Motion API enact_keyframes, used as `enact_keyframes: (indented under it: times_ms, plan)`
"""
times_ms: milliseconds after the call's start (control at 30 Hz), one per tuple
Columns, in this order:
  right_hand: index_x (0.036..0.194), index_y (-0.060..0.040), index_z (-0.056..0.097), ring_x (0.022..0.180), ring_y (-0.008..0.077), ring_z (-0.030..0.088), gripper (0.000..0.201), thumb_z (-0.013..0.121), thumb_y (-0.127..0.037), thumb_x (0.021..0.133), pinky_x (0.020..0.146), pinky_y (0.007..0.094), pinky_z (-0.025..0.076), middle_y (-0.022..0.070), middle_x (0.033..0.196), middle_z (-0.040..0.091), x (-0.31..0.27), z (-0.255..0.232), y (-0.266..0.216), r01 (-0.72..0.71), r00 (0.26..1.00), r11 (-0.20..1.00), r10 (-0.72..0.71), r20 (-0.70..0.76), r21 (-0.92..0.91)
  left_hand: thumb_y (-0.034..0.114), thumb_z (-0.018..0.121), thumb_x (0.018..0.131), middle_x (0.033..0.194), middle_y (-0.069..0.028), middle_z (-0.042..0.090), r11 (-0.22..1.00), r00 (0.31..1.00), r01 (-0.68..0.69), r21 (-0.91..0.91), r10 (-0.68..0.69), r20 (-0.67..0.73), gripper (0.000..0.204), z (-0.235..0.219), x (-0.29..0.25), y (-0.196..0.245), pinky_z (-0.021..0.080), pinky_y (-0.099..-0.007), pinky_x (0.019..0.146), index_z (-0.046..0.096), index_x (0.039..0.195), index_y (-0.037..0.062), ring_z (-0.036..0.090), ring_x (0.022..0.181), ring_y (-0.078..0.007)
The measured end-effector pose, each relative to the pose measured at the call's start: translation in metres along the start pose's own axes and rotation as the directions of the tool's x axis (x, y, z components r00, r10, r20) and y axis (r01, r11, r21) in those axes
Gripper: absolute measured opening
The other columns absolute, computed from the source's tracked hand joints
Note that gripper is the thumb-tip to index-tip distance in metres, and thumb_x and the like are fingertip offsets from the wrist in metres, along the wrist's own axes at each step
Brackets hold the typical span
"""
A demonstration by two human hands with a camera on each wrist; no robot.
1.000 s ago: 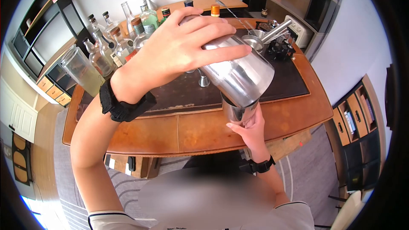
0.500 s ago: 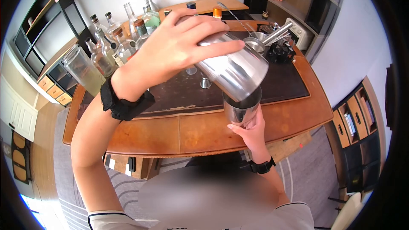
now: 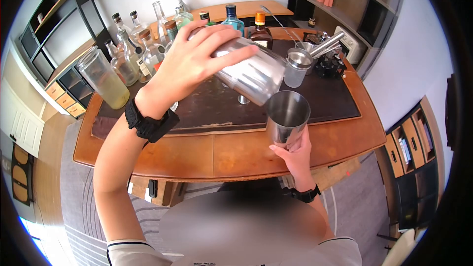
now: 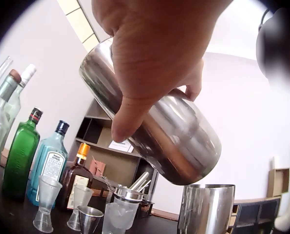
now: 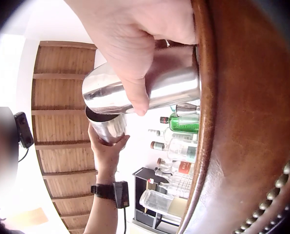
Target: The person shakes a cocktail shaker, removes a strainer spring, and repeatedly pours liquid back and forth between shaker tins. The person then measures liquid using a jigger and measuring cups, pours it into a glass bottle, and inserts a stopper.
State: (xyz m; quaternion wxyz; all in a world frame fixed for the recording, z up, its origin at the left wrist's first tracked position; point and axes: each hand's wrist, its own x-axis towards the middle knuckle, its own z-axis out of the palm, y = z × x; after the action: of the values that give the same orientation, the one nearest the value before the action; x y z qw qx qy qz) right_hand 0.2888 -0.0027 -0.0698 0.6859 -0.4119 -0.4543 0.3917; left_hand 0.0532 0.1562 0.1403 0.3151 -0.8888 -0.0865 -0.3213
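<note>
Since the earlier frame, the large metal tin (image 3: 256,71) has shifted leftward in the head view, away from over the metal cup (image 3: 288,128), whose open mouth now shows. Its lower end slants down just above the near-left edge of the cup's rim; whether they touch is unclear. The person's left hand (image 3: 199,59) grips the tin from above, thumb on one side and fingers curled over the other. Below and to the right of it, the right hand (image 3: 295,152) wraps round the cup's lower part, keeping it roughly upright over the near side of the tabletop (image 3: 236,160).

Beyond the right hand stands a clear jar (image 4: 119,217) with a strainer (image 3: 299,58) on top. Past the left hand are a green bottle (image 4: 22,158), a blue bottle (image 4: 50,161) and an orange-capped brown bottle (image 4: 77,178); left of it, a pitcher (image 3: 106,81) holds pale yellow liquid.
</note>
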Motion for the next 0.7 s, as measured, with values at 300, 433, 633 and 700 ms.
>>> enact_keyframes:
  times_ms: [300,433,633,700]
  plan:
    - [0.152,-0.0015,0.026,0.134,0.0226,0.048,0.098,0.083,0.008,0.072,0.11,0.0369,0.045,0.0106,0.145,0.043,0.002,0.0,-0.001,0.059,0.998,0.998,-0.06,-0.035,-0.023,0.01,0.095,0.058,0.133,-0.0162,0.059,0.375,0.701,0.556,-0.742,-0.692,0.175,0.103,0.065,-0.094,0.03,0.046,-0.0373,0.107,0.044,0.148,0.0027,0.058,0.124,-0.0267]
    - [0.152,-0.0016,0.027,0.133,0.0232,0.049,0.098,0.084,0.006,0.072,0.109,0.0378,0.046,0.011,0.143,0.045,0.009,-0.002,-0.009,0.102,0.994,0.993,-0.103,-0.023,-0.064,0.013,0.096,0.062,0.138,-0.016,0.058,0.065,0.581,0.561,-0.825,-0.742,0.336,0.104,0.081,-0.115,0.053,0.045,-0.0362,0.11,0.04,0.148,-0.0029,0.055,0.127,-0.021]
    - [0.153,-0.0048,0.025,0.125,0.0245,0.055,0.104,0.086,0.005,0.07,0.103,0.0383,0.05,0.0132,0.134,0.054,0.034,-0.009,-0.041,0.044,0.999,0.984,-0.041,0.023,-0.174,0.008,0.093,0.065,0.143,-0.0155,0.054,-0.061,0.581,0.437,-0.897,-0.743,0.333,0.104,0.082,-0.121,0.064,0.044,-0.0356,0.11,0.037,0.151,-0.0018,0.053,0.13,-0.0209]
    - [0.154,-0.0062,0.023,0.124,0.0254,0.056,0.106,0.086,0.005,0.069,0.101,0.0386,0.052,0.0145,0.133,0.055,0.048,-0.012,-0.051,0.086,0.996,0.977,-0.078,0.052,-0.195,0.006,0.093,0.064,0.146,-0.0146,0.052,-0.146,0.557,0.386,-0.911,-0.75,0.356,0.106,0.081,-0.123,0.067,0.041,-0.0361,0.113,0.035,0.152,-0.0013,0.051,0.133,-0.0214]
